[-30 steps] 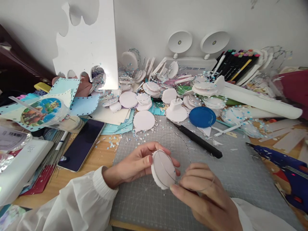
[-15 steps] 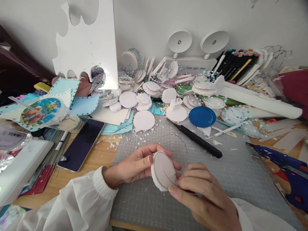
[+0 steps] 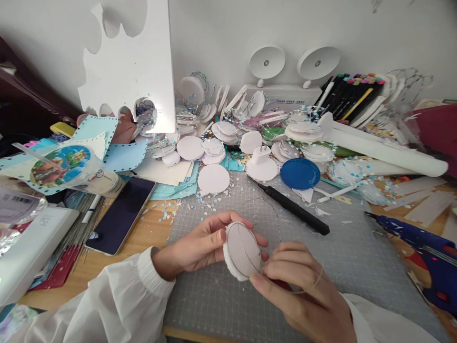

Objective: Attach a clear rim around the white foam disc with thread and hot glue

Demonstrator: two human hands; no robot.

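White disc held above the cutting mat

And here, above the middle of the cutting mat, the white disc is gripped at its left rim, tilted, its flat face turned up into view. The left hand is closed on it, thumb in front, fingers curled behind. At the lower right rim a thin wire is pinched, it seems, by the right hand, thumb and fingertips brought together; the exact contact is hidden. A strand is laid across the disc's face, and a loose curve is seen farther up the mat.

How will it handle? Light, by the look of it, and fairly stiff, but its ragged edge could easily be dented. It is best taken by the rim, gently; the wire, probably springy, is better held close to the disc.

On the mat's far part a black pen-like tool is laid; at its right edge, a blue glue gun is parked.
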